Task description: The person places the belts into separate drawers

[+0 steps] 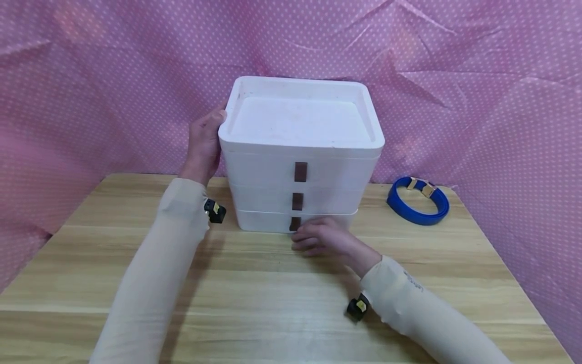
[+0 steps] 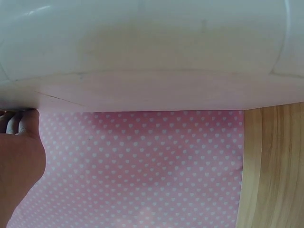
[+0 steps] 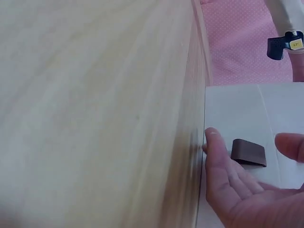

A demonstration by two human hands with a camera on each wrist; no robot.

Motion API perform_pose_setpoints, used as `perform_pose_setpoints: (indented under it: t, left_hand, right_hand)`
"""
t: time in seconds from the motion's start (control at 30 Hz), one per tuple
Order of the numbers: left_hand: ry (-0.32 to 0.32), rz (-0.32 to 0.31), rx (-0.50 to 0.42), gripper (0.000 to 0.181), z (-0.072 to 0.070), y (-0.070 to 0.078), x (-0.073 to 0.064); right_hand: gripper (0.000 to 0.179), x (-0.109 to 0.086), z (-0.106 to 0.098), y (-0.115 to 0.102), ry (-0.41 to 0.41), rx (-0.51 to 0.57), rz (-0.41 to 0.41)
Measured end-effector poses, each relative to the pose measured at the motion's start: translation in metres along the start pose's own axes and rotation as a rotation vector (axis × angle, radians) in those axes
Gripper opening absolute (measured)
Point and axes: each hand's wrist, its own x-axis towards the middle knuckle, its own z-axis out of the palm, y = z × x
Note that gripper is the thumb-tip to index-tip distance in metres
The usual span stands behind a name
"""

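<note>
A white plastic drawer unit (image 1: 300, 124) with three stacked drawers stands on the table, a brown pull tab on each drawer front. My left hand (image 1: 204, 139) rests against its upper left side, thumb near the top rim; some of its fingers are hidden behind the unit. In the left wrist view, the left hand (image 2: 21, 156) touches the white side wall. My right hand (image 1: 325, 237) is at the bottom drawer's pull tab (image 1: 295, 224). Seen from the right wrist, the right hand's fingers (image 3: 232, 183) and thumb lie on either side of the brown tab (image 3: 249, 153), thumb apart from it.
A coiled blue belt (image 1: 418, 218) with a gold buckle lies on the wooden table (image 1: 254, 303), right of the unit. Behind and around the table hangs a pink dotted cloth (image 1: 136, 91). The unit's recessed top has a raised rim.
</note>
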Motion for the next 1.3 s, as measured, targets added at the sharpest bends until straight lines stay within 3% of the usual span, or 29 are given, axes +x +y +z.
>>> perform_pose_setpoints:
  t: [0.37,0.8,1.1,1.3]
  left_hand:
    - [0.005,-0.011,-0.009,0.036,0.0004,0.0018,0.0006]
    - [0.008,-0.021,-0.035,0.035,0.0010,0.0036,0.0015]
    - [0.009,-0.013,-0.016,0.035,0.0015,0.0007,-0.0013]
    - [0.016,0.003,-0.042,0.036,0.0019,0.0004,-0.0009]
  right_hand:
    - [0.040,0.0055,-0.0007,-0.0005,-0.078,-0.023,0.064]
    - [0.034,0.0072,0.0046,-0.0022,-0.046,-0.007,0.030]
    - [0.029,0.0047,0.0072,0.0025,0.070,-0.037,0.024]
    - [0.030,0.0021,0.0061,0.0013,0.061,-0.045,0.010]
